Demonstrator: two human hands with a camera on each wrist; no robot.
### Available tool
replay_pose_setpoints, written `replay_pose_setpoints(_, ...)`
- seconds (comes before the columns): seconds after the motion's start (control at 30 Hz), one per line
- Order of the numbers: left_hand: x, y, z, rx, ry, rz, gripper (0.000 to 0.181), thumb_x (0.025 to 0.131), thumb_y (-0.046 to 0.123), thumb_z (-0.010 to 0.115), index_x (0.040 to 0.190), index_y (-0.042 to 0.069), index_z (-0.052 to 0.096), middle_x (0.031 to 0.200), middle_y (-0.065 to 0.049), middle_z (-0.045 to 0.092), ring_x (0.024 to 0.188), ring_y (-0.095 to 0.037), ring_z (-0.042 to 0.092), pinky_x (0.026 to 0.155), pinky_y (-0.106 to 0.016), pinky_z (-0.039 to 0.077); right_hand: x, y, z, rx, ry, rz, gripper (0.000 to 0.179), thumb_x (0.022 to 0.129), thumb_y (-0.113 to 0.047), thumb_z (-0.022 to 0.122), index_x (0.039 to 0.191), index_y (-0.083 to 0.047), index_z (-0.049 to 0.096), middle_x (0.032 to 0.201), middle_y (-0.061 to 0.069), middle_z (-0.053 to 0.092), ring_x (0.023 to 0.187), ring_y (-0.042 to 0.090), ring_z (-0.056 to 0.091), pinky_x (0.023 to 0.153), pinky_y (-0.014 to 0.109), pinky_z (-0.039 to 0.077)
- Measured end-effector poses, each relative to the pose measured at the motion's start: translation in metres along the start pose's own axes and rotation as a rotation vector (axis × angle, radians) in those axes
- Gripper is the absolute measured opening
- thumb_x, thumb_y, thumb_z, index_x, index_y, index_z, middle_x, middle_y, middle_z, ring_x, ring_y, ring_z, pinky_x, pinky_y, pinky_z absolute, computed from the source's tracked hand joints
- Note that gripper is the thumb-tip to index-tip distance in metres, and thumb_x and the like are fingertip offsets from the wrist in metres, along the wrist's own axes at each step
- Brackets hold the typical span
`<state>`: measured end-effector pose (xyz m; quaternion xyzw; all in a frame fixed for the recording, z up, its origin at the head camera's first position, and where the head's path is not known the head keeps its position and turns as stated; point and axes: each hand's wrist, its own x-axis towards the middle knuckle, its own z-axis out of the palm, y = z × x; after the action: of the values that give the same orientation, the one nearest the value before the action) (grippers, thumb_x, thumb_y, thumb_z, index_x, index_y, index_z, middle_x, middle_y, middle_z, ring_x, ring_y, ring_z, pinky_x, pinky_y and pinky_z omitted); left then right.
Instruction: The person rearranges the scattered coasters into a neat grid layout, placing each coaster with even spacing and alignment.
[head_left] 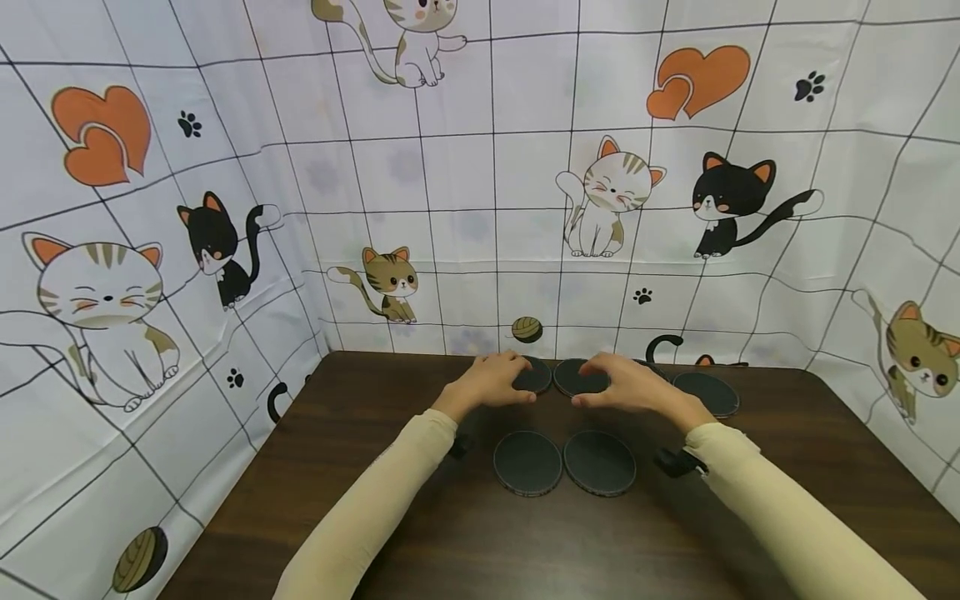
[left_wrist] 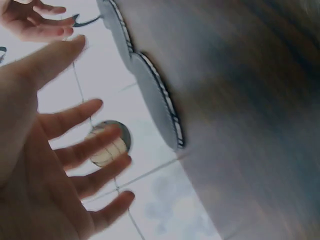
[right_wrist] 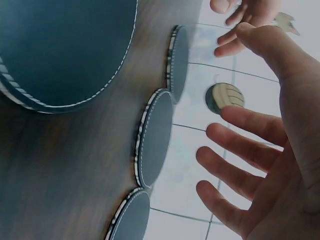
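Several round black coasters with light stitching round their rims lie on a dark wooden table. My left hand (head_left: 489,383) hovers beside the back-row left coaster (head_left: 534,377), its fingers spread with nothing between them. Facing it, my right hand (head_left: 633,385) hangs over the back row, partly covering the coaster (head_left: 579,378) beside that one. In both wrist views the fingers are apart from the coasters and bent only slightly. Closer to me lie a front left coaster (head_left: 527,462) and a front right coaster (head_left: 600,462), their edges almost touching.
Farther right in the back row lies another coaster (head_left: 707,394), with one more mostly hidden behind the right hand. A white cloth (head_left: 457,175) printed with cats and hearts hangs behind and beside the wooden table (head_left: 420,542). Dark straps show at both wrists.
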<state>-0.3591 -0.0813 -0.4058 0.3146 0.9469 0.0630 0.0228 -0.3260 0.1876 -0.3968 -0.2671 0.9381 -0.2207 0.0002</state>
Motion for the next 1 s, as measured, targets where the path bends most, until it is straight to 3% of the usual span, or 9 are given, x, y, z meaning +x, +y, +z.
replay_pose_setpoints(0.13,0.005,-0.012,0.003,0.020,-0.001,-0.107,0.071,0.079,0.060,0.061,0.136,0.020,0.045,0.137,-0.004,0.040,0.124,-0.027,0.037,0.097,-0.055,0.025,0.020,0.003,0.008,-0.063,-0.022,-0.016,0.071,0.072,-0.064,0.065,0.120,-0.013,0.059,0.126,0.007,0.048,0.110,0.028,0.049,0.085,0.049,0.041)
replay_pose_setpoints(0.37,0.009,-0.033,0.019,-0.011,-0.049,-0.179,0.087,0.073,0.067,0.062,0.140,0.017,0.040,0.141,-0.008,0.036,0.127,-0.030,0.033,0.098,-0.057,0.024,0.041,0.011,0.032,-0.130,-0.051,-0.022,0.076,0.070,-0.068,0.064,0.120,-0.011,0.060,0.127,0.011,0.048,0.112,0.032,0.047,0.085,0.053,0.040)
replay_pose_setpoints(0.63,0.026,-0.049,0.023,-0.066,-0.080,-0.187,0.090,0.065,0.073,0.064,0.133,0.015,0.049,0.121,-0.005,0.050,0.107,-0.024,0.047,0.089,-0.054,0.033,0.063,0.007,0.042,-0.165,-0.065,0.032,0.082,0.072,-0.069,0.061,0.127,-0.008,0.056,0.133,0.018,0.041,0.121,0.040,0.036,0.093,0.062,0.025)
replay_pose_setpoints(0.8,0.031,-0.048,0.021,-0.017,-0.123,-0.195,0.088,0.062,0.076,0.063,0.122,0.012,0.056,0.112,-0.004,0.050,0.098,-0.022,0.049,0.085,-0.050,0.038,0.073,0.008,0.050,-0.235,-0.065,0.060,0.091,0.070,-0.072,0.060,0.130,-0.005,0.053,0.136,0.020,0.037,0.125,0.041,0.028,0.096,0.062,0.018)
replay_pose_setpoints(1.0,0.033,-0.044,0.017,-0.002,-0.135,-0.215,0.092,0.063,0.076,0.061,0.128,0.011,0.052,0.125,-0.010,0.045,0.110,-0.029,0.044,0.091,-0.052,0.034,0.083,0.004,0.053,-0.250,-0.058,0.110,0.096,0.065,-0.077,0.059,0.130,-0.006,0.053,0.133,0.020,0.039,0.121,0.040,0.032,0.092,0.063,0.019)
